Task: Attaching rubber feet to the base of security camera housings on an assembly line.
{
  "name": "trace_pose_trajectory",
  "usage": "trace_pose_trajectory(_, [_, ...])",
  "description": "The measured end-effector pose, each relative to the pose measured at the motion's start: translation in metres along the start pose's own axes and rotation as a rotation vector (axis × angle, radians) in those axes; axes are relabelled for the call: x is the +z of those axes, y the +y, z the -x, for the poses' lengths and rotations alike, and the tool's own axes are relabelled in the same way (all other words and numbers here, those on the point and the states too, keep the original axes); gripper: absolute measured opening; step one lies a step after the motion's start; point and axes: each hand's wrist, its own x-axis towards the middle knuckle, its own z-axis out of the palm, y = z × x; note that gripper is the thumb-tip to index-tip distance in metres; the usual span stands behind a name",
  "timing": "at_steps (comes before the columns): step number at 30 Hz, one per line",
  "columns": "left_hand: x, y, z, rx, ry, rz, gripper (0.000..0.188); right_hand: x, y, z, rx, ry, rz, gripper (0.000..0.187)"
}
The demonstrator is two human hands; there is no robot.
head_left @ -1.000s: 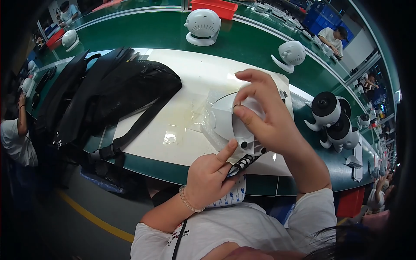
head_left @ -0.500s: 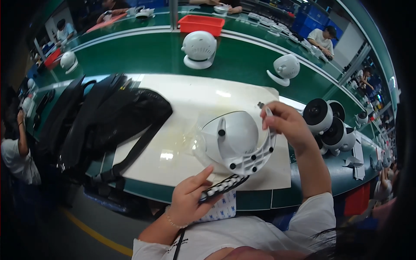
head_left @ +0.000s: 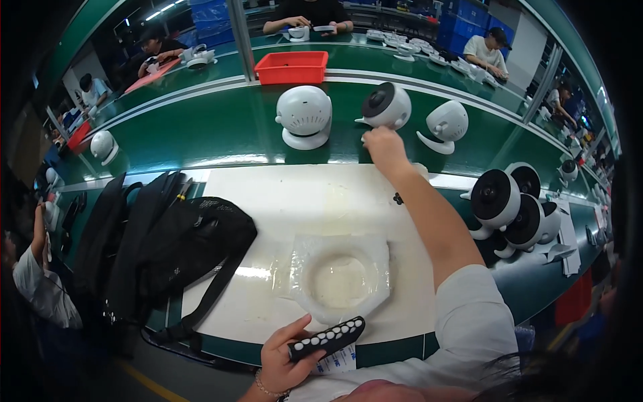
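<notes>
While my left hand point(head_left: 281, 367), fingers half-curled, holds a long black, white-dotted strip point(head_left: 327, 339) at six o'clock, my right hand point(head_left: 384, 145) (I watch remotely) grips, fingers closed, a round white, black-faced device point(head_left: 392, 106) at one o'clock.

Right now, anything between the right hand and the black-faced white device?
Nothing visible: the right hand is right at the base of the black-faced device. The left white device and right white device stand either side, apart from it.
</notes>
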Motion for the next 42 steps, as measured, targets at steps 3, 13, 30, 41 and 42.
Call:
trace_pose_trajectory(3, [-0.001, -0.003, -0.004, 0.068, 0.011, -0.014, 0.057, -0.001, 0.004, 0.005, 0.029, -0.181, 0.056, 0.019])
trace_pose_trajectory(13, [0.003, 0.007, -0.006, -0.067, 0.088, 0.038, 0.028, 0.000, 0.131, 0.080, 0.618, -0.187, 0.170, 0.035])
trace_pose_trajectory(30, [0.004, 0.002, 0.000, 0.038, 0.069, 0.015, 0.022, -0.204, -0.023, 0.094, 0.760, -0.066, -1.881, 0.019])
trace_pose_trajectory(41, [-0.001, 0.004, 0.001, 0.094, 0.005, 0.001, 0.027, -0.170, -0.069, 0.081, 0.313, -0.882, -1.756, 0.051])
trace_pose_trajectory(42, [-0.001, 0.006, -0.001, 0.083, -0.012, -0.007, 0.026, -0.150, -0.057, 0.072, 0.356, -0.759, -1.775, 0.053])
